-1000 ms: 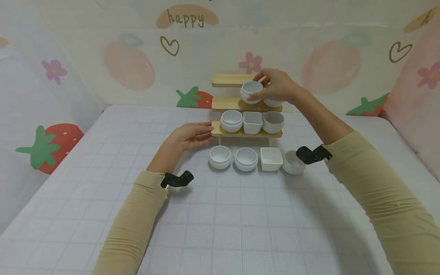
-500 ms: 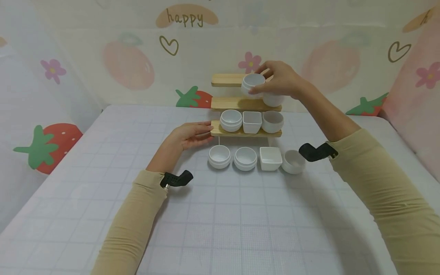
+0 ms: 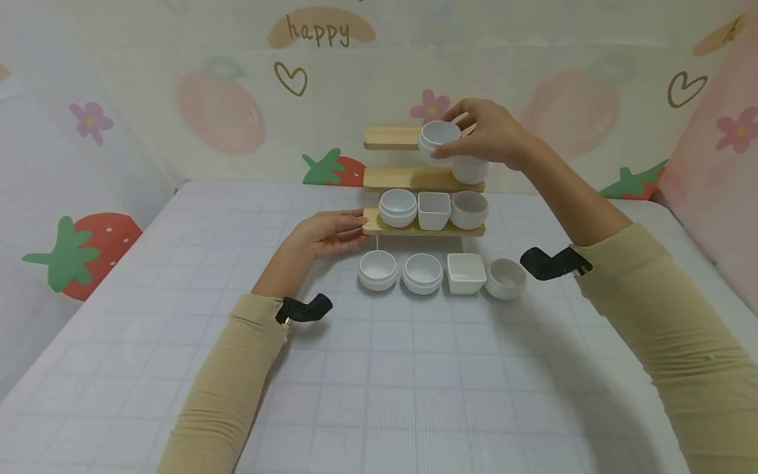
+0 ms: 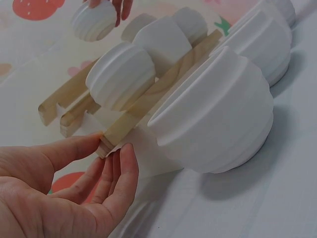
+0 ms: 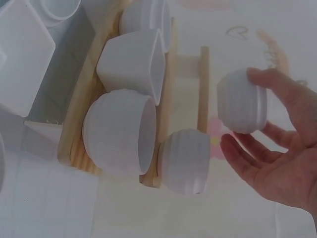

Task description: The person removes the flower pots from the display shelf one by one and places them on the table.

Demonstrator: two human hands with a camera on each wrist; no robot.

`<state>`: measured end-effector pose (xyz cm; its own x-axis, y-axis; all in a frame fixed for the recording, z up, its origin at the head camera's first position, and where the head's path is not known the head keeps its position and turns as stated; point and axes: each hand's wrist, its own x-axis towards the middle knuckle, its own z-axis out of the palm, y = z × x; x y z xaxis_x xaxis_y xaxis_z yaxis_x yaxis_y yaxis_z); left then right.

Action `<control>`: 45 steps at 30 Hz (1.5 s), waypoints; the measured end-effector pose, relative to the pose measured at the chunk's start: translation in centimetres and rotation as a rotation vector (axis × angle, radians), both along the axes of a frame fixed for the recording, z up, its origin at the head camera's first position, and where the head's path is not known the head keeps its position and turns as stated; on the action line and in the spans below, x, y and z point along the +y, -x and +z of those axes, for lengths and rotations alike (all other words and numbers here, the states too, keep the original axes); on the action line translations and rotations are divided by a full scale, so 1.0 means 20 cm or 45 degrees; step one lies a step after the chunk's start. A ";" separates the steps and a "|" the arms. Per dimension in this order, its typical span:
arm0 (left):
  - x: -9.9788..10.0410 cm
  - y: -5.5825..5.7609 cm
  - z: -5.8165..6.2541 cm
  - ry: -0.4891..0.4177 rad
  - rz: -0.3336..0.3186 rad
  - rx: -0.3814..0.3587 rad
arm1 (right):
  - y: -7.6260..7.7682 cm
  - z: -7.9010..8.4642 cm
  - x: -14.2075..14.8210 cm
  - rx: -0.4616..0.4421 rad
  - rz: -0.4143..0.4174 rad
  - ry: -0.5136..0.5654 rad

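Observation:
My right hand [image 3: 488,135] pinches a white ribbed round bowl [image 3: 438,135] between thumb and fingers, up in front of the top board of a three-step wooden rack [image 3: 387,138]. In the right wrist view this bowl [image 5: 240,101] is apart from the boards. My left hand [image 3: 328,234] pinches the left end of the lowest board [image 4: 119,129], thumb above and fingers below. On that board stand a round bowl [image 3: 398,208], a square bowl [image 3: 434,210] and a plainer round bowl [image 3: 470,210]. Another white bowl [image 3: 470,171] sits at the middle board's right end, partly behind my right hand.
On the table before the rack stands a row of white bowls: two ribbed round ones [image 3: 378,270] [image 3: 422,274], a square one [image 3: 466,274] and a round one [image 3: 505,279]. A patterned cloth wall [image 3: 331,99] rises close behind the rack.
My right hand has lifted the round bowl from the middle board's level up to the top board's level, moving slightly right. My left hand keeps its grip on the lowest board.

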<state>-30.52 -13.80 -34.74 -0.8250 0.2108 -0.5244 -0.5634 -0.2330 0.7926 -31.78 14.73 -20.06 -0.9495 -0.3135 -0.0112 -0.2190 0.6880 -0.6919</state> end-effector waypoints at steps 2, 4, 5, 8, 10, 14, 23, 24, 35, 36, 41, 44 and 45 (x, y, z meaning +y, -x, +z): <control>0.00 0.00 0.00 -0.001 -0.003 -0.001 | -0.01 0.00 0.00 -0.001 0.000 0.007; 0.00 0.00 0.00 -0.003 -0.004 -0.002 | -0.02 -0.01 0.01 0.002 0.003 0.017; 0.00 0.00 0.00 -0.002 -0.005 -0.002 | -0.02 -0.01 0.01 0.006 0.006 0.022; 0.00 0.00 0.00 -0.003 -0.003 -0.005 | -0.04 -0.02 0.02 0.010 0.009 0.032; 0.00 -0.01 0.00 -0.004 0.001 -0.002 | -0.05 -0.02 0.02 0.008 0.007 0.040; 0.01 -0.01 0.00 -0.017 0.017 0.006 | -0.07 -0.04 0.03 0.007 -0.002 0.038; 0.00 0.00 0.00 -0.026 0.022 0.005 | -0.12 -0.06 0.03 0.025 0.006 0.060; 0.00 0.00 0.00 -0.022 0.022 0.006 | -0.13 -0.06 0.03 0.026 0.008 0.067; 0.02 0.00 0.00 0.007 0.029 0.017 | -0.22 -0.11 0.05 0.044 0.063 0.141; 0.02 0.00 0.00 0.009 0.033 0.017 | -0.23 -0.12 0.05 0.052 0.066 0.142; 0.02 -0.01 0.01 0.015 0.040 0.015 | -0.27 -0.14 0.05 0.078 0.096 0.145; 0.02 -0.01 0.01 0.026 0.034 0.019 | -0.30 -0.16 0.06 0.069 0.117 0.172; 0.02 -0.01 0.01 0.031 0.033 0.019 | -0.31 -0.17 0.06 0.071 0.122 0.181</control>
<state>-30.25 -13.44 -34.45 -0.8379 0.1769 -0.5164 -0.5452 -0.2279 0.8067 -25.52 15.87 -23.38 -0.9132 -0.3971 0.0913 -0.3193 0.5582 -0.7659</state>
